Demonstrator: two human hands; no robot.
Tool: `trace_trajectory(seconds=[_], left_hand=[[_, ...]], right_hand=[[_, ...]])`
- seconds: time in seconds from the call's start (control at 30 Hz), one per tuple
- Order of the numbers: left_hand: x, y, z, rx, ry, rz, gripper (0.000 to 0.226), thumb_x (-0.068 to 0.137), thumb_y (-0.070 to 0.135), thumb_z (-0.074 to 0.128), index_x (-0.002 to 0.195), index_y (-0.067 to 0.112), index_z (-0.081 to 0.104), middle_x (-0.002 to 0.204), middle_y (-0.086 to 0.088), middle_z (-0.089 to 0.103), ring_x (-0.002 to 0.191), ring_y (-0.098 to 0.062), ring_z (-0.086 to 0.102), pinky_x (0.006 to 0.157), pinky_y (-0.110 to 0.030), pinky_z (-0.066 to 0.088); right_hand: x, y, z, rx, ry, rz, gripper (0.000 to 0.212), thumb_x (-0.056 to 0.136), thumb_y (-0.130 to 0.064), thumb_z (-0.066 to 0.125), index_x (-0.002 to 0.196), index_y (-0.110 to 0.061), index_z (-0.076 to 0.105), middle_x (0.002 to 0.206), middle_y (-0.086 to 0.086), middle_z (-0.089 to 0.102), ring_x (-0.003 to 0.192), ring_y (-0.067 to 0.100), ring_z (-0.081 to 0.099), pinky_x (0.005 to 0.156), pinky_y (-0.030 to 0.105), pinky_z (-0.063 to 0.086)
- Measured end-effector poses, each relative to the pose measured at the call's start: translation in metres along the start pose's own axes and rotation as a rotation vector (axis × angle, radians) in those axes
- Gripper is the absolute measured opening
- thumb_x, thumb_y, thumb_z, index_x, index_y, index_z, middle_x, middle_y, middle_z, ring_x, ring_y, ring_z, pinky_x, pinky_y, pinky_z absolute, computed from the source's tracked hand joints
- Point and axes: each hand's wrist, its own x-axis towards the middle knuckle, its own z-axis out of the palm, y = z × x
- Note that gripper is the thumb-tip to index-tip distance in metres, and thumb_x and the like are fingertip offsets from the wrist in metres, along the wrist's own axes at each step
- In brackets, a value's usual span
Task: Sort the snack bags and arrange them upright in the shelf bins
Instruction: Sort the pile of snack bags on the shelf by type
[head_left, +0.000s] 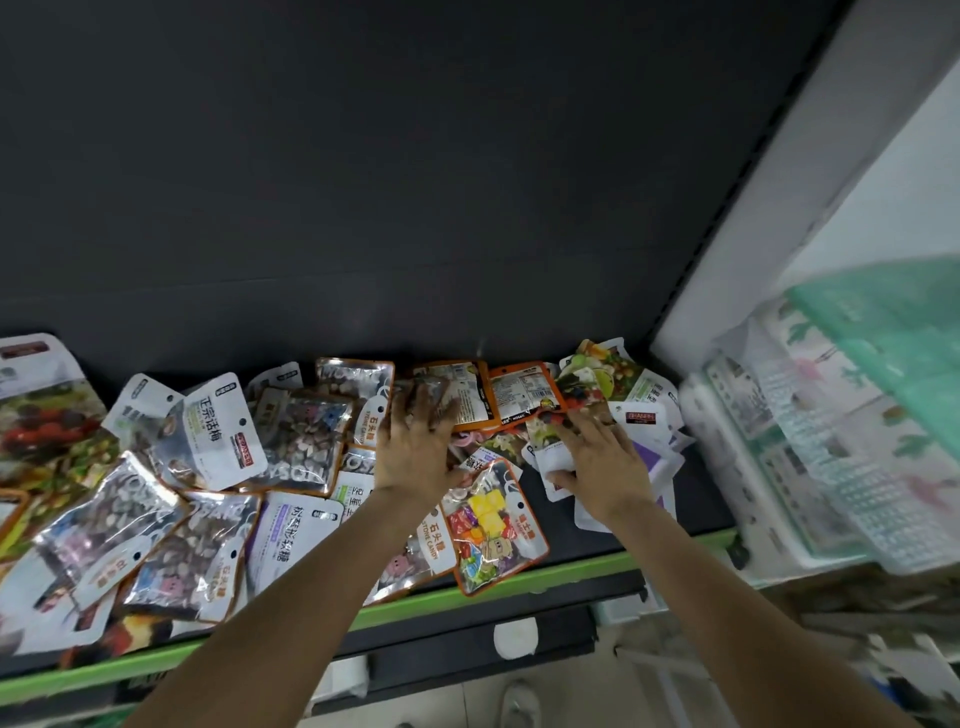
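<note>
Several snack bags lie flat and jumbled on the dark shelf (613, 540). My left hand (415, 447) rests with spread fingers on an orange-edged bag (467, 395) at the back of the pile. My right hand (605, 467) lies flat with straight fingers over a white bag (553, 457) and a fruit-print bag (582, 389); its thumb touches the white bag's lower edge. A clear orange-rimmed candy bag (493, 525) with bright sweets lies between my forearms. Stone-candy bags (306, 436) and white plum bags (218, 436) cover the left side.
The shelf has a green front lip (571, 569) and a dark back wall (415, 182). A white upright (753, 234) bounds it on the right, with plastic-wrapped packs (831, 441) beyond. Large fruit-print bags (41, 426) lie at the far left. A lower shelf and tiled floor show below.
</note>
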Motion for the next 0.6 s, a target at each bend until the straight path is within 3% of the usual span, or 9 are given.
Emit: trace_trajectory(seconds=[0.07, 0.13, 0.23, 0.3, 0.4, 0.5, 0.6], left_hand=[[-0.002, -0.006, 0.003, -0.042, 0.015, 0.022, 0.089, 0.085, 0.065, 0.049, 0.151, 0.033, -0.002, 0.159, -0.005, -0.008, 0.145, -0.036, -0.005, 0.116, -0.050, 0.015], [-0.006, -0.009, 0.000, -0.159, 0.057, 0.039, 0.076, 0.089, 0.061, 0.044, 0.151, 0.032, 0.012, 0.160, -0.004, 0.003, 0.146, -0.033, 0.001, 0.117, -0.047, 0.013], [-0.019, -0.010, -0.001, -0.186, 0.071, 0.180, 0.073, 0.089, 0.064, 0.039, 0.149, 0.028, 0.021, 0.157, -0.003, 0.018, 0.145, -0.023, 0.011, 0.118, -0.040, 0.009], [-0.029, -0.012, 0.004, -0.116, -0.012, 0.269, 0.085, 0.084, 0.072, 0.039, 0.151, 0.028, 0.013, 0.160, 0.001, -0.002, 0.146, -0.018, -0.007, 0.118, -0.039, -0.002], [-0.032, -0.018, 0.011, -0.039, -0.130, 0.287, 0.091, 0.079, 0.076, 0.042, 0.151, 0.030, 0.010, 0.156, 0.002, -0.024, 0.142, -0.016, -0.025, 0.117, -0.041, -0.010], [-0.031, -0.026, 0.010, -0.006, -0.144, 0.316, 0.082, 0.085, 0.066, 0.046, 0.150, 0.034, 0.009, 0.156, 0.001, -0.024, 0.139, -0.012, -0.028, 0.117, -0.044, -0.007], [-0.032, -0.040, 0.009, 0.036, -0.129, 0.347, 0.080, 0.093, 0.053, 0.045, 0.142, 0.042, -0.017, 0.156, 0.003, -0.022, 0.133, -0.011, -0.031, 0.117, -0.047, -0.003]], right_hand=[[0.000, 0.004, 0.000, -0.018, -0.024, 0.052, 0.069, 0.093, -0.047, 0.050, 0.150, -0.030, 0.017, 0.158, -0.003, 0.011, 0.146, 0.017, 0.007, 0.118, 0.039, 0.006], [-0.003, 0.005, -0.002, -0.014, -0.010, 0.107, 0.067, 0.093, -0.044, 0.051, 0.150, -0.026, 0.020, 0.158, -0.001, 0.012, 0.146, 0.018, 0.007, 0.118, 0.040, 0.005], [-0.009, -0.005, -0.001, 0.057, 0.101, 0.072, 0.058, 0.095, -0.031, 0.053, 0.147, -0.020, 0.029, 0.156, 0.001, 0.021, 0.144, 0.019, 0.017, 0.118, 0.035, 0.012], [-0.014, -0.018, 0.003, 0.168, 0.131, -0.021, 0.054, 0.096, -0.028, 0.051, 0.146, -0.021, 0.032, 0.154, 0.000, 0.025, 0.142, 0.019, 0.022, 0.117, 0.035, 0.022], [-0.015, -0.036, 0.011, 0.233, 0.041, -0.076, 0.053, 0.100, -0.035, 0.040, 0.149, -0.023, 0.024, 0.157, -0.003, 0.018, 0.143, 0.018, 0.019, 0.116, 0.033, 0.022], [-0.011, -0.042, 0.021, 0.207, -0.005, -0.047, 0.051, 0.102, -0.032, 0.034, 0.151, -0.025, 0.018, 0.158, -0.003, 0.015, 0.144, 0.018, 0.016, 0.115, 0.032, 0.018], [-0.008, -0.046, 0.025, 0.199, -0.017, -0.043, 0.055, 0.101, -0.030, 0.041, 0.150, -0.026, 0.017, 0.157, -0.002, 0.017, 0.145, 0.017, 0.015, 0.117, 0.033, 0.015]])
